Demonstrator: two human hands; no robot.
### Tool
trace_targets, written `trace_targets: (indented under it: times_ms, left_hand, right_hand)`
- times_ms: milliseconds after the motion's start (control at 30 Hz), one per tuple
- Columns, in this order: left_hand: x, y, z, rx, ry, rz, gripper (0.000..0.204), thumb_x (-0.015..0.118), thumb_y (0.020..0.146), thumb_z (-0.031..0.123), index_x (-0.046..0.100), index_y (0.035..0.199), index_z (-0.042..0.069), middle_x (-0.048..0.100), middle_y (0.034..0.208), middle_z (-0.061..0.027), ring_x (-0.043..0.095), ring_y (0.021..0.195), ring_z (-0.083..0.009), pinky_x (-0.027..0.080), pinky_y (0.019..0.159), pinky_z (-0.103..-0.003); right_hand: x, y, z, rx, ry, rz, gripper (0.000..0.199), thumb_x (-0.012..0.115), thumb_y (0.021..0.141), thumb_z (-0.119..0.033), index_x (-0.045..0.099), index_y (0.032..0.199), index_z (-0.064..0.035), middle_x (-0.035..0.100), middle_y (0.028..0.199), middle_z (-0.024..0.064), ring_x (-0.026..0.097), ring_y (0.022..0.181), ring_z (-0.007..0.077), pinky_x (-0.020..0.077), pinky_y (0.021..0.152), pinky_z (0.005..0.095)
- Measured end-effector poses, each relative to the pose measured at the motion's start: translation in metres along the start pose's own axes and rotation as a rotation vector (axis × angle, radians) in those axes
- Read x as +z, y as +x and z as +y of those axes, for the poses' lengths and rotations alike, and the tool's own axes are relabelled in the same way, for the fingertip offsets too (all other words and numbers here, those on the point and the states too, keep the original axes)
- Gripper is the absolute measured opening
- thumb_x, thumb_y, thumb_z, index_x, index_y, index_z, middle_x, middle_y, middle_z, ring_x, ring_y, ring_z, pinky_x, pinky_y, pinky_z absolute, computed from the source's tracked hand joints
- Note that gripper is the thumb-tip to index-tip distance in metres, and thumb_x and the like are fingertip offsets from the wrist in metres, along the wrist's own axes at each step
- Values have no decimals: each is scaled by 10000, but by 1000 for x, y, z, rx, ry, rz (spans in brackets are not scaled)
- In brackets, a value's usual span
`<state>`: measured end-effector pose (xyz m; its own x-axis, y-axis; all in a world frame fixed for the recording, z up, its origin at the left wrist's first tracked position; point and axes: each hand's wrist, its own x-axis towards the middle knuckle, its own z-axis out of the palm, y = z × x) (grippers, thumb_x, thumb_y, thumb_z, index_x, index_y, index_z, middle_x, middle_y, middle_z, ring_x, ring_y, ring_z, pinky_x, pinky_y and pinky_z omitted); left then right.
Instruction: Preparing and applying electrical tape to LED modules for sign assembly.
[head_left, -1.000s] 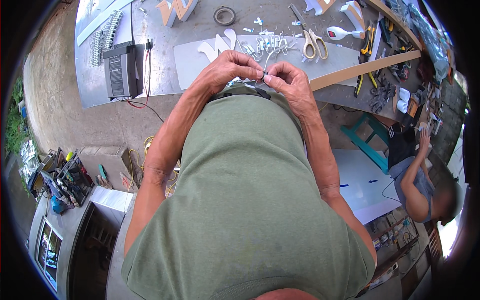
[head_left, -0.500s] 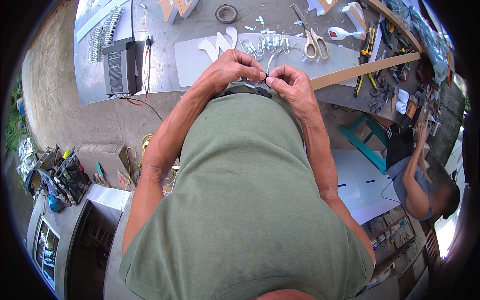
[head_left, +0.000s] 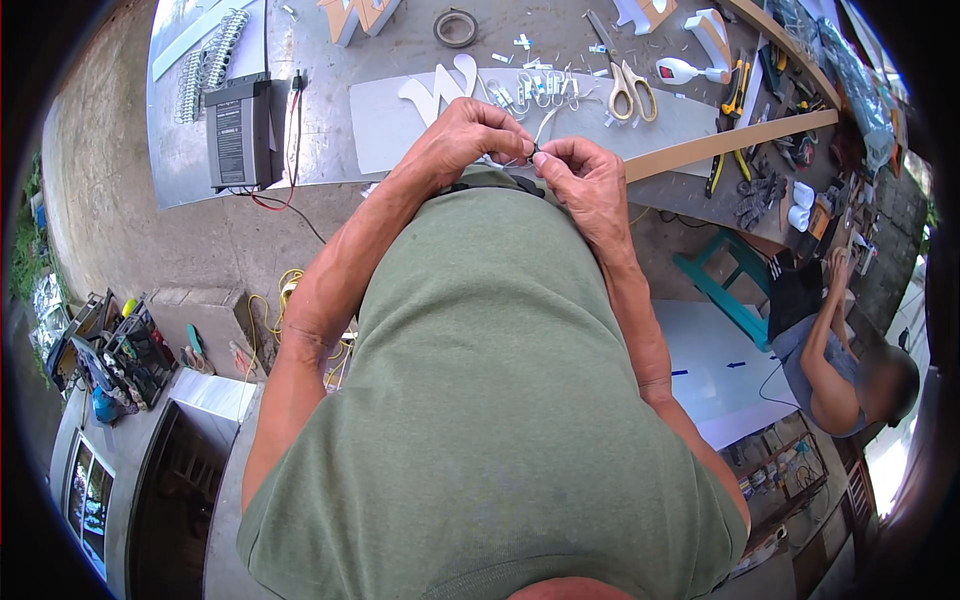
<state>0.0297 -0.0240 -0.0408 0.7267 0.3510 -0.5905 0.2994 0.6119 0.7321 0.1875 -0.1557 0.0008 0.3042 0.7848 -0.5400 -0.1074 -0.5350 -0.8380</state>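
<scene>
At the near table edge my left hand point(head_left: 472, 143) pinches a thin wire, thumb and forefinger pressed together. Close beside it my right hand point(head_left: 588, 185) is closed the same way, and the fingertips almost meet over a small dark bit. A pale strip of wire point(head_left: 546, 124) rises from between them toward a cluster of small white LED modules point(head_left: 545, 88) with looped wires. Exactly what the dark bit is stays too small to tell. Left of the modules lies a white cut-out letter point(head_left: 440, 90) on a grey sheet point(head_left: 383, 125).
Scissors point(head_left: 625, 85), a tape roll point(head_left: 455, 28), a white glue bottle point(head_left: 682, 70) and yellow-black pliers point(head_left: 737, 90) lie around. A tan strip point(head_left: 730, 143) crosses the table's right side. A black power supply point(head_left: 240, 135) sits left. Another person point(head_left: 825, 350) works at right beside a green stool point(head_left: 725, 285).
My right hand has shifted very slightly and its wrist has turned a little inward. Both hands keep their pinch; the view has tilted slightly.
</scene>
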Motion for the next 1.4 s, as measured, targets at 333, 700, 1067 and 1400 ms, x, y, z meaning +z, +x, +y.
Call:
trace_targets:
  times_ms: [333, 700, 1067, 1400]
  left_hand:
    - [6, -7, 3, 7, 75, 40, 168, 777, 776, 90, 772, 907, -16, 726, 789, -78, 652, 767, -152, 514, 791, -315]
    - [-6, 1, -6, -8, -68, -165, 189, 784, 848, 103, 756, 993, -16, 737, 860, -68, 661, 792, -131, 534, 781, -270]
    - [-4, -2, 0, 41, 129, -246, 187, 730, 903, 173, 739, 962, -4, 703, 836, -30, 621, 782, -91, 492, 749, -246]
    - [-9, 0, 11, 141, 219, -404, 243, 755, 904, 245, 740, 980, 15, 692, 832, 4, 586, 778, -80, 452, 744, -256]
  right_hand:
    - [0, -5, -3, -114, -200, -21, 119, 732, 875, -119, 734, 898, -2, 696, 721, 12, 598, 652, 51, 486, 599, 238]
    - [-6, -6, 2, -75, -118, -26, 127, 737, 893, -135, 726, 918, -11, 674, 725, -10, 575, 664, 38, 468, 603, 229]
    - [-17, -9, -23, -414, -469, -263, 156, 752, 881, -117, 731, 991, -9, 700, 875, 63, 642, 735, 167, 519, 661, 307]
    - [-33, 17, -48, -834, -771, -396, 171, 746, 838, -84, 714, 1006, -87, 665, 894, 56, 627, 891, 233, 495, 830, 380]
